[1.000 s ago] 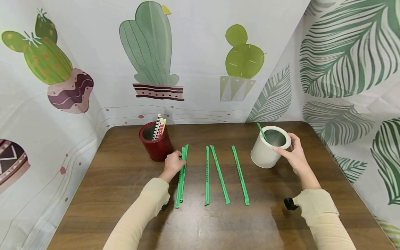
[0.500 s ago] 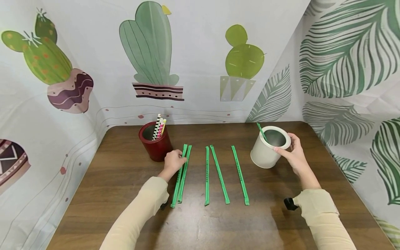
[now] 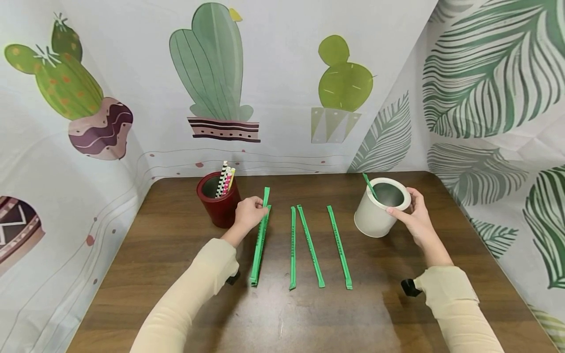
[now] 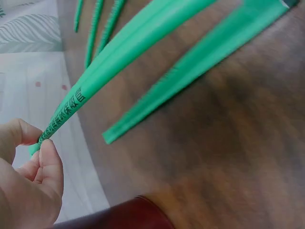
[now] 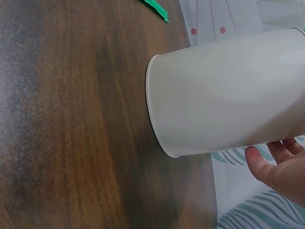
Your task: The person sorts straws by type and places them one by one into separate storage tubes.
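My left hand (image 3: 249,213) pinches a long green paper-wrapped straw (image 3: 266,195) between thumb and fingers, near its far end. In the left wrist view this straw (image 4: 114,59) is raised off the table and carries dark printing. Another wrapped straw (image 4: 190,71) lies on the wood beneath it. On the right, my right hand (image 3: 417,215) grips the white canister (image 3: 372,213), thumb at the rim and fingers round its far side. One green wrapped straw (image 3: 369,185) leans inside that canister. The canister's base stands on the table in the right wrist view.
Three more green wrapped straws lie spread across the brown table (image 3: 282,318), the middle one (image 3: 310,245) slanted. A dark red canister (image 3: 220,208) with several patterned sticks (image 3: 225,181) stands just left of my left hand. A printed cloth (image 3: 282,73) hangs behind the table.
My left hand has drawn one straw out from beside its neighbour, then lifted it and shifted it away from me and slightly right. My right hand and the white canister stay put.
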The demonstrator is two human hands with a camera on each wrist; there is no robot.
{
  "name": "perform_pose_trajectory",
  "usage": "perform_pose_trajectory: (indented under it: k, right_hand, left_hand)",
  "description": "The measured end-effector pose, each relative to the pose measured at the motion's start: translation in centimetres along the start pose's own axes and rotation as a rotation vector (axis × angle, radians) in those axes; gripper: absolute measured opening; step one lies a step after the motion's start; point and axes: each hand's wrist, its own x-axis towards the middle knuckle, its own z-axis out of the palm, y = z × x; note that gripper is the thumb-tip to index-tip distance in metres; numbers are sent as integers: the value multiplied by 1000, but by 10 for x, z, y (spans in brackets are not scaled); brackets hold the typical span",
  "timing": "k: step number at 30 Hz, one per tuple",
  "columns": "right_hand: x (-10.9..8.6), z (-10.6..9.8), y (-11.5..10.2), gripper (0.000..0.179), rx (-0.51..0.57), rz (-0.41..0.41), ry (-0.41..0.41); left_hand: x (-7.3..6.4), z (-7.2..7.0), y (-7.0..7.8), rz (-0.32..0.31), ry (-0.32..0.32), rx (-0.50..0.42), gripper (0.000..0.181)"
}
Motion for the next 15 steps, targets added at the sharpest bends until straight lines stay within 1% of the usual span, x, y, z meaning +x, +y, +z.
perform_pose_trajectory:
  k: [6, 10, 12, 15]
  right_hand:
    - [1, -2, 1, 64, 3, 0, -5]
    - [1, -2, 1, 64, -1, 0, -5]
    - [1, -2, 2, 64, -5, 2, -6]
    - [1, -2, 2, 66, -9, 3, -10]
  left_hand:
    - [3, -6, 16, -4, -20, -56, 18]
    - [5, -9, 27, 32, -4, -98, 13]
    - [6, -10, 32, 50, 4, -129, 11]
    - [9, -11, 41, 55, 2, -211, 10]
